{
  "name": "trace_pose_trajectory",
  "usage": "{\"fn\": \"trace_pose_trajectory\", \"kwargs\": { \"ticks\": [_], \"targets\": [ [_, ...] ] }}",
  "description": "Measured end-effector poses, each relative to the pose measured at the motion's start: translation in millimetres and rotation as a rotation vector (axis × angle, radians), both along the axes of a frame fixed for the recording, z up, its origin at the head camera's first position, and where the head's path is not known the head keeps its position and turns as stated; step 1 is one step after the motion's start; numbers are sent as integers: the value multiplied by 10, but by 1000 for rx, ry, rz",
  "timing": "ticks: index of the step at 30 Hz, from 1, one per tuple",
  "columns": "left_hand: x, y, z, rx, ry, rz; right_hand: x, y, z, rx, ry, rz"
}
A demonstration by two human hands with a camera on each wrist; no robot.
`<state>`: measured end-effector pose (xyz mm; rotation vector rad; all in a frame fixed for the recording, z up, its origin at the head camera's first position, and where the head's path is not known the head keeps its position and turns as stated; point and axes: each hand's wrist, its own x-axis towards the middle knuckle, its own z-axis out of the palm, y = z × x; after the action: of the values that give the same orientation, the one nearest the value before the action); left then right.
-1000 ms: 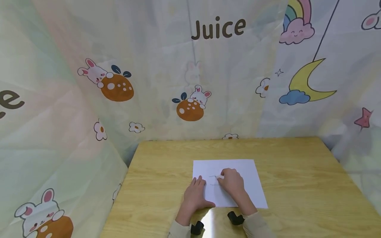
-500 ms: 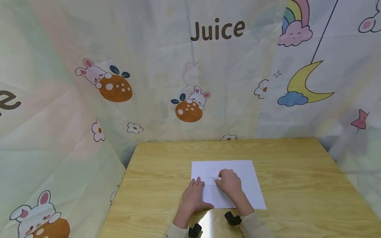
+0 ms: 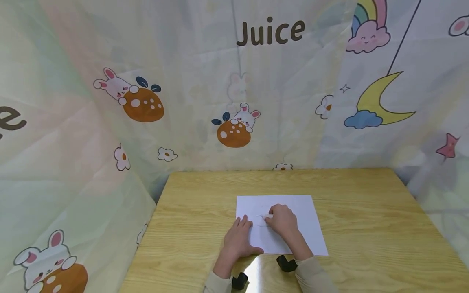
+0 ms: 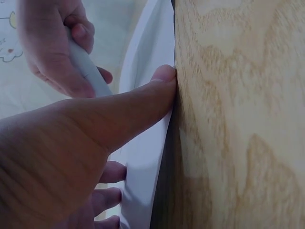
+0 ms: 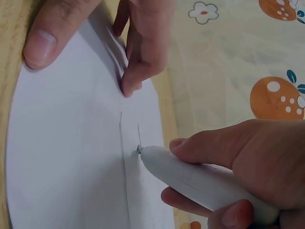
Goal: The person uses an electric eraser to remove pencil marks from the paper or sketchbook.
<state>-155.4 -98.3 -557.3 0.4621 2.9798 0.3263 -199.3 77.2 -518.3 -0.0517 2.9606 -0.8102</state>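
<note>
My right hand (image 3: 284, 221) grips a thick white pen-shaped tool (image 5: 190, 179) with a small grey tip. That tip touches the white paper (image 3: 304, 219) at the end of a short thin line (image 5: 138, 131). A longer line (image 5: 124, 167) runs beside it; whether these are drawn or cut I cannot tell. Across the sheet's left side rests my left hand (image 3: 238, 240), fingers spread, its thumb (image 4: 143, 102) pressing the near edge. In the left wrist view the tool's tip is hidden behind that thumb.
The sheet lies on a light wooden table (image 3: 366, 211). Black wrist-worn pieces (image 3: 287, 263) sit by both sleeves. Behind the table hangs a printed cloth backdrop (image 3: 198, 101) with rabbits, a moon and lettering, and more cloth stands at both sides.
The head view shifts slightly. Both hands keep almost the same places on the paper, and the tool's tip stays near the upper line, moving only a little.
</note>
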Motion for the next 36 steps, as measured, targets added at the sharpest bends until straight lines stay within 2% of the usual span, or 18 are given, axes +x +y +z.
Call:
{"fn": "trace_pose_trajectory", "kwargs": {
  "ticks": [6,14,19,27,36],
  "targets": [
    [24,3,-19,-5,5,2,19,-3,1,-11,23,4],
    [56,13,20,13,-5,-4,19,-17,-34,-16,-9,0],
    [42,5,29,35,8,2,3,-43,-29,-7,-6,-4],
    [17,-36,-47,-5,-10,7,33,-78,-59,-14,1,-7],
    [12,-35,-19,11,3,12,7,-117,-57,-4,1,-3]
  ]
}}
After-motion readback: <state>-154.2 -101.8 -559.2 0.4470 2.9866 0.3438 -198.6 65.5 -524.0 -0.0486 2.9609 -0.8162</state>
